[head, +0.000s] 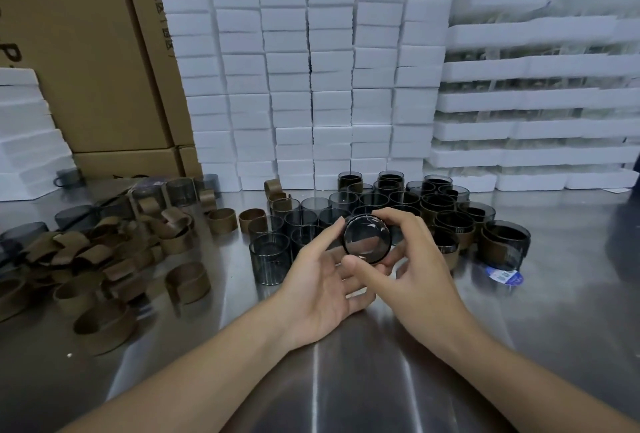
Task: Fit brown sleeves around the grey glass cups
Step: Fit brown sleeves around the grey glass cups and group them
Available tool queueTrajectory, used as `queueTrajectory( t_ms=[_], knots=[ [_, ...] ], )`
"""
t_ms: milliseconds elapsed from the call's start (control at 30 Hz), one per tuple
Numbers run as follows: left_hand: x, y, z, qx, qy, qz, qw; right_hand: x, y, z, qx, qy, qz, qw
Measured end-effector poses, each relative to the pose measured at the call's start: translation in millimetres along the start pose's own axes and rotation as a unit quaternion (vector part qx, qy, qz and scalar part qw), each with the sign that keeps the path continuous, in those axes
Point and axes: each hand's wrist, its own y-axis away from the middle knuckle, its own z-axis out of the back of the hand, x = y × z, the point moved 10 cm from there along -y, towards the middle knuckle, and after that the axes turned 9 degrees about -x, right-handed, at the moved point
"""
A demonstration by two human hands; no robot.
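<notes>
I hold one grey glass cup [367, 238] tipped on its side, its round base facing me, above the steel table [346, 380]. My right hand [412, 273] grips it from the right with thumb below and fingers over the top. My left hand [322, 280] touches its left edge with the fingertips, palm turned up. Whether a sleeve is on this cup is hidden by my fingers. Bare grey cups [270, 257] stand just behind my left hand. Cups with brown sleeves [498, 245] stand to the right. Loose brown sleeves [104, 259] lie heaped at the left.
White foam boxes [311, 69] are stacked high along the back. Foam trays [533, 114] fill the right rear and cardboard cartons [86, 51] the left rear. A blue-and-white sticker [504, 275] lies on the table at the right.
</notes>
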Motion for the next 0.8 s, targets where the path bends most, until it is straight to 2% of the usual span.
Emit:
queueTrajectory(
  t_ms=[233,500,800],
  knots=[
    [4.4,-3.7,-6.6,0.033,-0.03,0.008,0.999,-3.4,-9.8,11.4,-0.072,-0.022,-0.032,0.997],
    [5.2,-2.4,-9.0,0.028,-0.042,0.013,0.999,-5.8,-6.3,6.5,-0.047,0.021,-0.028,0.998],
    [2.4,-0.3,-9.8,0.023,-0.017,0.001,1.0,-1.9,-8.5,7.0,-0.042,-0.018,-0.03,0.999]
  ],
)
